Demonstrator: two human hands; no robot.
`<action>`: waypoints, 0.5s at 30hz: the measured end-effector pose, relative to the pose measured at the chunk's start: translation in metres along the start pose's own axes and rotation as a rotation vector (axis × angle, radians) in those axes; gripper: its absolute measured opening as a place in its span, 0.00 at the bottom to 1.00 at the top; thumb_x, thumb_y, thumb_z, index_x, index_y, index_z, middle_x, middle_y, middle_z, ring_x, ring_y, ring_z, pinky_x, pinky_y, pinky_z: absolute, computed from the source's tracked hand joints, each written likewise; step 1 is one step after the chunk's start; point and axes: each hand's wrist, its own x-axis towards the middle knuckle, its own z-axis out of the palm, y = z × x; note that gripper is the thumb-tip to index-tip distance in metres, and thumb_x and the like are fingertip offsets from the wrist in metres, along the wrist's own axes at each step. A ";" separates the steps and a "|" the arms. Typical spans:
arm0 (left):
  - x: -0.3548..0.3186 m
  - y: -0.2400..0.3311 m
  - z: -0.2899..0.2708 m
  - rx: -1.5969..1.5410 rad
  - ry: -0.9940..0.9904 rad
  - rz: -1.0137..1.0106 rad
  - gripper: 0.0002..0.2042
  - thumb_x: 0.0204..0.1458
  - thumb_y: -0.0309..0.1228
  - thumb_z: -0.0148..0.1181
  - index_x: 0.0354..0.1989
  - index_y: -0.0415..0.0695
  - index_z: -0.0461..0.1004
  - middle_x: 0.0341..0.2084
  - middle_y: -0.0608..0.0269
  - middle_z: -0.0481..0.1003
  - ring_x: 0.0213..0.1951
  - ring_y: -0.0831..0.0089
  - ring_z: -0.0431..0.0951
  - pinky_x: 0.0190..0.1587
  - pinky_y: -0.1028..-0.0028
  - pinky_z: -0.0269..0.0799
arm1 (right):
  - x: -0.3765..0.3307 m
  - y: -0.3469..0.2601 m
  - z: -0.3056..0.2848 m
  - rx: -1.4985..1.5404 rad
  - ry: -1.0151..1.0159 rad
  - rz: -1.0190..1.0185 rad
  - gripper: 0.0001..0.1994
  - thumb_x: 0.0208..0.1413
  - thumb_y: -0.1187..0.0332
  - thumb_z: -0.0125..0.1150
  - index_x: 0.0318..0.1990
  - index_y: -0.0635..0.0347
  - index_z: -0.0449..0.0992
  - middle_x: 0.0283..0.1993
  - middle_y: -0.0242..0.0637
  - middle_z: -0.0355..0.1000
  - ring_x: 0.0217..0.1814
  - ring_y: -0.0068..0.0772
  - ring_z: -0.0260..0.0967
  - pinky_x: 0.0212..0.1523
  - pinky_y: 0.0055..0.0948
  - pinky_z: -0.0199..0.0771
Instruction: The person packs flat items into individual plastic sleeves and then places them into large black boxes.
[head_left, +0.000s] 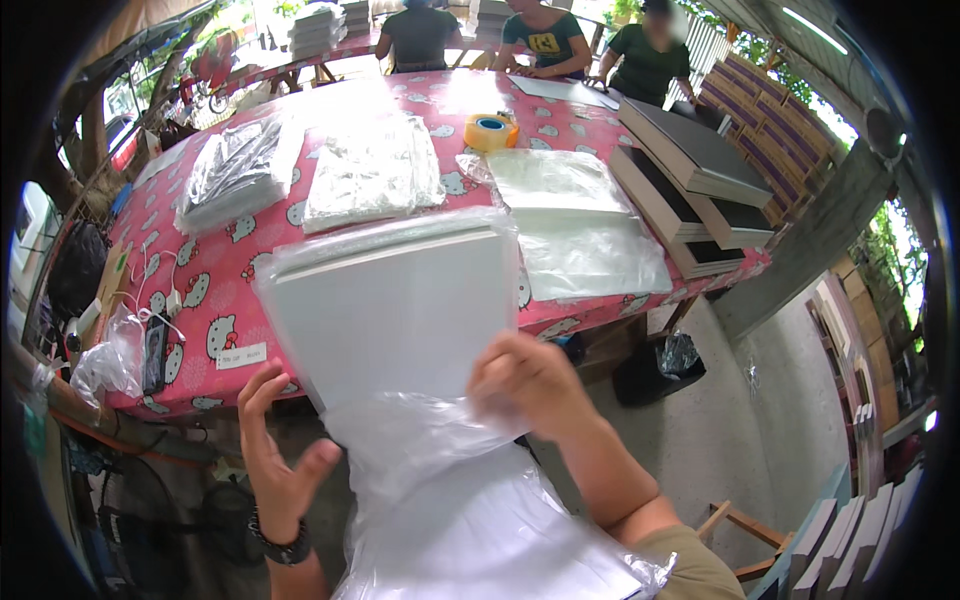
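Note:
A flat stack of white panels (400, 310) in a clear plastic bag rests on the table's near edge and slopes toward me. The bag's loose, crumpled end (410, 430) bunches below the panels. More white sheet-like material (470, 535) under clear plastic lies nearest my body. Beside the bag's left edge, my left hand (275, 450) is open with its fingers spread, holding nothing. My right hand (525, 385) is over the bag's right edge with curled fingers. Its fingertips are smeared by motion, so whether they grip the plastic is unclear.
On the pink patterned tablecloth (225, 290) lie bagged packs (240, 175), clear plastic bags (590, 225) and a tape roll (490, 130). Thick dark-topped panels (695, 150) are stacked at right. A black bin (655, 375) stands below. Several people work across the table.

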 end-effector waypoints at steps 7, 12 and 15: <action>-0.008 0.038 0.018 -0.467 -1.216 -0.454 0.26 0.43 0.35 0.60 0.49 0.37 0.59 0.34 0.56 0.70 0.31 0.71 0.71 0.30 0.77 0.65 | 0.005 -0.014 0.026 -0.624 -0.376 -0.027 0.06 0.46 0.70 0.56 0.28 0.62 0.68 0.21 0.40 0.67 0.23 0.39 0.67 0.24 0.28 0.65; -0.057 0.006 -0.011 -1.714 0.144 -0.697 0.15 0.53 0.39 0.46 0.38 0.39 0.68 0.25 0.58 0.70 0.25 0.72 0.70 0.28 0.75 0.69 | -0.027 0.027 0.001 0.024 -1.087 0.162 0.07 0.46 0.70 0.60 0.28 0.65 0.72 0.21 0.38 0.69 0.20 0.34 0.64 0.21 0.28 0.62; -0.078 -0.007 0.004 -1.920 -0.032 -0.728 0.19 0.53 0.43 0.46 0.41 0.37 0.66 0.32 0.53 0.69 0.30 0.69 0.70 0.31 0.73 0.69 | -0.031 0.036 -0.006 0.355 -0.952 -0.079 0.06 0.47 0.72 0.58 0.28 0.67 0.73 0.23 0.39 0.71 0.25 0.32 0.67 0.29 0.30 0.66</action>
